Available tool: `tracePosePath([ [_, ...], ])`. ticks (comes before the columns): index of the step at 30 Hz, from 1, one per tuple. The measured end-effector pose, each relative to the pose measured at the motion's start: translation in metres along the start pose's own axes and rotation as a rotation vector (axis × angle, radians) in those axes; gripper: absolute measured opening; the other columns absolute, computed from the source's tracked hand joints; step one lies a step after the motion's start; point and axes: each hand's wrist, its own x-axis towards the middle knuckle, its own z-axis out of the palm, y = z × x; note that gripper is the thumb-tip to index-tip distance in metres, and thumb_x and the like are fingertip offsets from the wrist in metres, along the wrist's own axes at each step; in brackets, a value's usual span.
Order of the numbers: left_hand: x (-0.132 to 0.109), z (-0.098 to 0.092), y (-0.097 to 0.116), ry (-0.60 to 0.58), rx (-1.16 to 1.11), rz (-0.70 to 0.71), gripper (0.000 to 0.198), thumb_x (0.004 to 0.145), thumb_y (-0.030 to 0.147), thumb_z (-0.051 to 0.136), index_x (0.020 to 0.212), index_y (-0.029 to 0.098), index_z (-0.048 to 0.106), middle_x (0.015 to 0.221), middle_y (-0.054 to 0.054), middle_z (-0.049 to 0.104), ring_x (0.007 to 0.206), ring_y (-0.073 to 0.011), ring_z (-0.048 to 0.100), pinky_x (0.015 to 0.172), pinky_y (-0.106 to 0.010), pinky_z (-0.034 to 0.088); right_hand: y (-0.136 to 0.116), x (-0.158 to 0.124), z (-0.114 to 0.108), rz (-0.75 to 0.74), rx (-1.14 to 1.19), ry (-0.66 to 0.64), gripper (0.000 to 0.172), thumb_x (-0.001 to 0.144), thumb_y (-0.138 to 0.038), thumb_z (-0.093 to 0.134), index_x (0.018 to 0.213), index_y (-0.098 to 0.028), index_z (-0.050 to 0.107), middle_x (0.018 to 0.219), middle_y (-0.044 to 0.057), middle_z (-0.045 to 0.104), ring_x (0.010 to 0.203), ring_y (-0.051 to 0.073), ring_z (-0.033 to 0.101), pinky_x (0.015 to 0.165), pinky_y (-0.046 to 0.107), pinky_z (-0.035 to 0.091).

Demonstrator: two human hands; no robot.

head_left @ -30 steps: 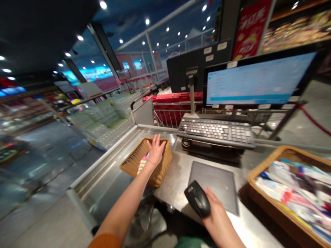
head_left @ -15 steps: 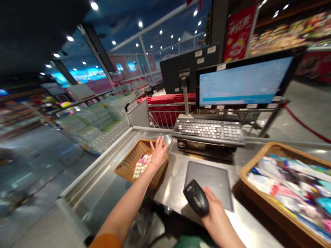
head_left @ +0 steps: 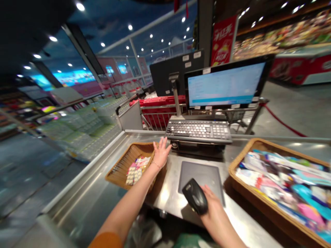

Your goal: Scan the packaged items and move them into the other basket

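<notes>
The right hand is closed around a black handheld scanner, just over the steel surface. The left hand is open with spread fingers, at the corner of a wicker basket holding small packets. To the right lies a bigger wicker basket of packaged goods. Farther are a keyboard and a monitor.

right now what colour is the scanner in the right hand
The handheld scanner is black, seen best in the head view.
</notes>
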Motion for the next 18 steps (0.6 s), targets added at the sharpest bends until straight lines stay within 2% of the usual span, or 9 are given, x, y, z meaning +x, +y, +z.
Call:
tracePosePath([
  [8, 0.012, 0.006, 0.023, 0.008, -0.016, 0.076, 0.048, 0.083, 0.004, 0.052, 0.123, 0.029, 0.058, 0.157, -0.013, 0.027, 0.146, -0.0312, 0.022, 0.108, -0.074, 0.014, -0.003, -0.003, -0.013, -0.002, -0.019, 0.031, 0.051, 0.068, -0.014, 0.056, 0.118, -0.022, 0.064, 0.131, 0.011, 0.061, 0.133, 0.030, 0.046, 0.113, 0.056, 0.029],
  [18, 0.026, 0.014, 0.061, 0.058, -0.054, 0.223, 0.044, 0.085, 0.010, 0.054, 0.124, 0.030, 0.057, 0.157, -0.014, 0.028, 0.146, -0.0298, 0.021, 0.109, -0.072, 0.016, -0.003, -0.006, -0.025, 0.052, -0.036, 0.100, 0.055, 0.065, -0.013, 0.057, 0.119, -0.019, 0.063, 0.133, 0.014, 0.060, 0.136, 0.031, 0.043, 0.112, 0.054, 0.031],
])
